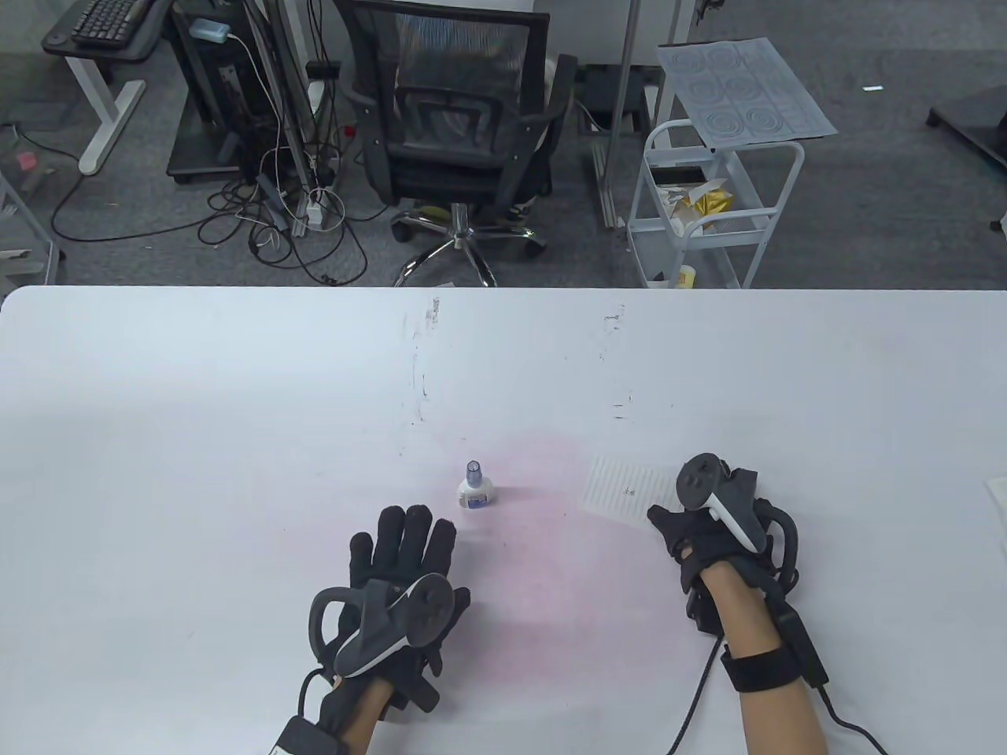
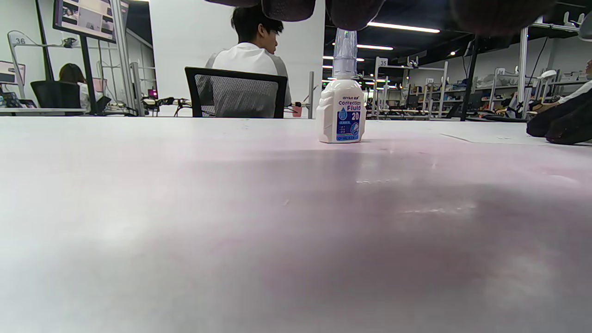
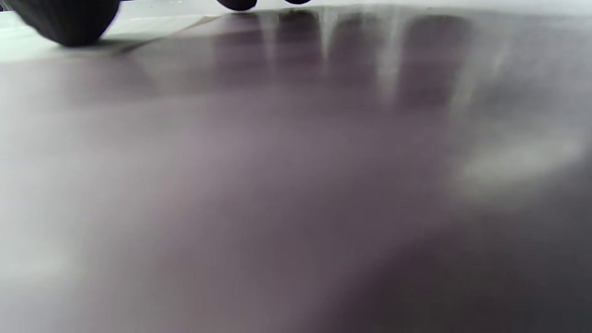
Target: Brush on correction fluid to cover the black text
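A small white correction fluid bottle (image 1: 475, 487) with a blue label and a clear bluish cap stands upright on the white table (image 1: 197, 409). It also shows in the left wrist view (image 2: 341, 113). A lined paper slip (image 1: 625, 487) with a small black mark lies flat to its right. My left hand (image 1: 405, 546) lies flat with fingers stretched, just short of the bottle, holding nothing. My right hand (image 1: 692, 535) rests on the near right edge of the paper; the tracker hides its fingers. The right wrist view shows only blurred table and a fingertip (image 3: 69, 23).
The table's far edge runs across the middle of the table view. Beyond it stand a black office chair (image 1: 456, 141) and a white cart (image 1: 708, 204). Faint scuff marks (image 1: 425, 377) and a pinkish stain (image 1: 551, 535) are on the tabletop.
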Tool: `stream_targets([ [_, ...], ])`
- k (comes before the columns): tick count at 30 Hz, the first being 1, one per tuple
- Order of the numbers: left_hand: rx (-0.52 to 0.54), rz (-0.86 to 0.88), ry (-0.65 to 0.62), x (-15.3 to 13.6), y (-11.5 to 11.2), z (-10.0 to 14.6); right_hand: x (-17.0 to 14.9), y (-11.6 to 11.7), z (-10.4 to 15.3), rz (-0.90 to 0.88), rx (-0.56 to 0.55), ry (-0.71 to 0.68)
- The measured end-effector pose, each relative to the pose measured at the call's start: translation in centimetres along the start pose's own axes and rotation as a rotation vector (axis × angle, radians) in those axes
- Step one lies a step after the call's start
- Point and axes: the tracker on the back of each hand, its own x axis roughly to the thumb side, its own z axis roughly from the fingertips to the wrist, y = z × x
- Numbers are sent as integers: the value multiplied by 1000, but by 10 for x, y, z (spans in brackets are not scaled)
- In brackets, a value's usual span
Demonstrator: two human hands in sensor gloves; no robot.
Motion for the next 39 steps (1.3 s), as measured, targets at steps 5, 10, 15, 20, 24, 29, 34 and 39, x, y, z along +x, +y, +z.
stream_targets([
  [5, -11, -4, 1, 0, -1, -1, 3, 0, 3, 21, -11, -19],
  [10, -12, -3, 4, 0, -1, 0, 3, 2, 4, -7, -8, -38],
  [15, -23, -9, 2, 1, -2, 0, 3, 3, 5, -32, -16, -38],
  [20, -23, -8, 3, 0, -2, 0, 4, 3, 5, -58, -32, -39],
  [24, -26, -10, 3, 1, -2, 0, 2, 4, 3, -77, -21, -26],
  [29, -27, -11, 2, 1, -2, -1, -3, 6, -2, -134, 33, -36],
  [34, -34, -12, 5, 1, -2, -1, -1, 4, -1, -118, -9, -35],
  [39, -35, -12, 5, 1, -2, -1, 3, 1, 3, -103, -69, -49],
])
